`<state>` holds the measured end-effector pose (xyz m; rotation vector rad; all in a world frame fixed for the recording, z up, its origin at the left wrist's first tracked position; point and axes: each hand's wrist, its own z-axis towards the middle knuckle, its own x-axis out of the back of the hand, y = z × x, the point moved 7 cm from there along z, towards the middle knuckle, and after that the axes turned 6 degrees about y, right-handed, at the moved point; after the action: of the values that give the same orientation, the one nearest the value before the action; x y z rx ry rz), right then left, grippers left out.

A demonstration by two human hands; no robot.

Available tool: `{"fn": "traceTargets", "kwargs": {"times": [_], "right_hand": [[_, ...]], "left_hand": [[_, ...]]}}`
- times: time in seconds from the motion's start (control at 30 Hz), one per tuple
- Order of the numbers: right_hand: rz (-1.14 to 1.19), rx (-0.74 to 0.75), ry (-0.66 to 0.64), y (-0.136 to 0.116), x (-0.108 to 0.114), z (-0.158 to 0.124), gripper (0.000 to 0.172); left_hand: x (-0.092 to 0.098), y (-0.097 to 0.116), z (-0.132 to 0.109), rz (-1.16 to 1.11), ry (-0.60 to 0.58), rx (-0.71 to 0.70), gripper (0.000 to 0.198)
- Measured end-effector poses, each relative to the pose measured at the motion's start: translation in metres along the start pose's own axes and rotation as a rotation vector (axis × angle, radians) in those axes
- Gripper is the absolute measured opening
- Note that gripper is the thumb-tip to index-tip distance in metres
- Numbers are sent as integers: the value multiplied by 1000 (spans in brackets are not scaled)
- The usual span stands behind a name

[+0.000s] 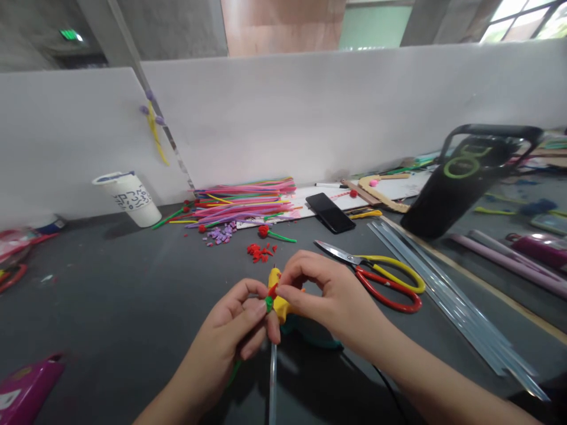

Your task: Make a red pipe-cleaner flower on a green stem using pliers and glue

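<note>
My left hand (237, 327) is closed in a pinch on a green pipe cleaner stem (269, 303), whose tail runs down under the wrist. My right hand (328, 295) pinches a small red piece (273, 290) at the stem's top. Right behind my fingers lies a yellow and teal glue gun (275, 277) with a clear glue stick (273, 378) reaching toward me. Small red scraps (259, 252) lie just beyond it on the dark table (110, 307).
Scissors (381, 277) with yellow and red handles lie right of my hands. A pile of coloured pipe cleaners (243, 203), purple scraps (220, 234), a phone (330, 212), a white paper cup (130, 199), clear glue sticks (447, 295) and a black bag (460, 177) fill the back. White partitions close the far side.
</note>
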<state>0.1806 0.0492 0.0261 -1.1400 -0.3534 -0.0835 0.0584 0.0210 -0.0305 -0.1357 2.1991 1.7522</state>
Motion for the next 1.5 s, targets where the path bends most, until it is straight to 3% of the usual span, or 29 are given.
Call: {"fn": "traceTargets", "kwargs": {"times": [0.5,0.83,1.13,1.37,1.5], "right_hand": [[-78,40,22,0,-2,-4,16],[-43,0,24,-1,9,0,10],[-29,-45,-22,5,-3,-3,12],[-16,22,32,-3,9,-2,9],[27,-33,-4,0,11,-3,12]], "left_hand": [[10,3,-1,122,140,-59,14],[1,-5,0,-118,58,151,7],[-3,-6,-1,-133,1,155,10],[0,-4,0,-179,17,148,12],[0,-3,-1,-175,13,147,6]]}}
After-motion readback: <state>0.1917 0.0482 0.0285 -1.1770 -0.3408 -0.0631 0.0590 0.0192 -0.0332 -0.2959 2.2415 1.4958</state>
